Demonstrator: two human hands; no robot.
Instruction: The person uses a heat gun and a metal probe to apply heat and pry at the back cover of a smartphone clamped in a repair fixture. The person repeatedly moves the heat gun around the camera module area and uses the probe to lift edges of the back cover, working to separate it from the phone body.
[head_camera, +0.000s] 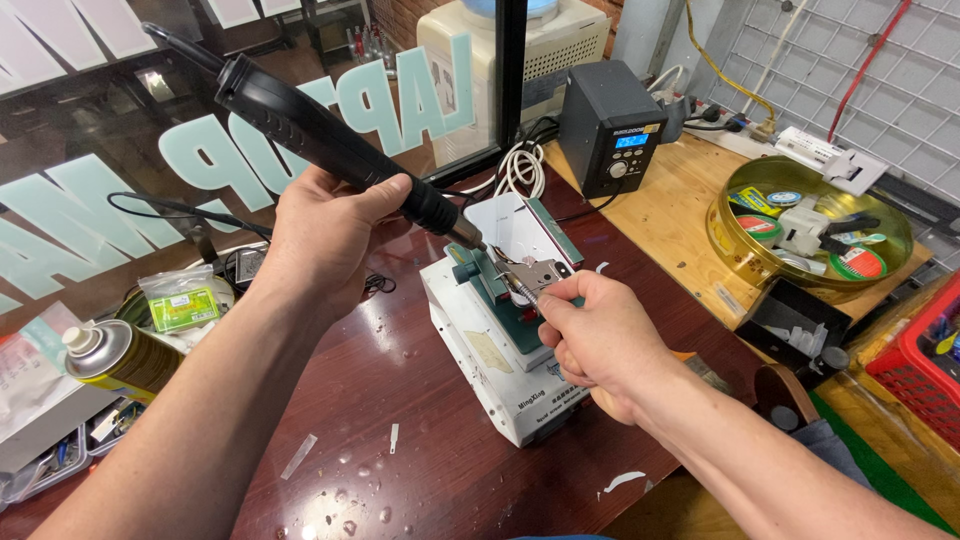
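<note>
Tin (735, 245) w/ tape rolls | L hand (320, 235) fingers grip hot-air gun (330, 140) | R hand (600, 340) fingers pinch tweezers (510, 280)

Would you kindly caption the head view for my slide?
Left hand aims a black hot-air handpiece; right hand holds tweezers.

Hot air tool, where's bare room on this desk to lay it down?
Free: the dark red desktop in front of the white block, between the forearms, with only paper scraps and droplets. Also the wooden top between the black station and the gold tin. Crowded: the left edge around the spray can, and the far side with cables.
</note>
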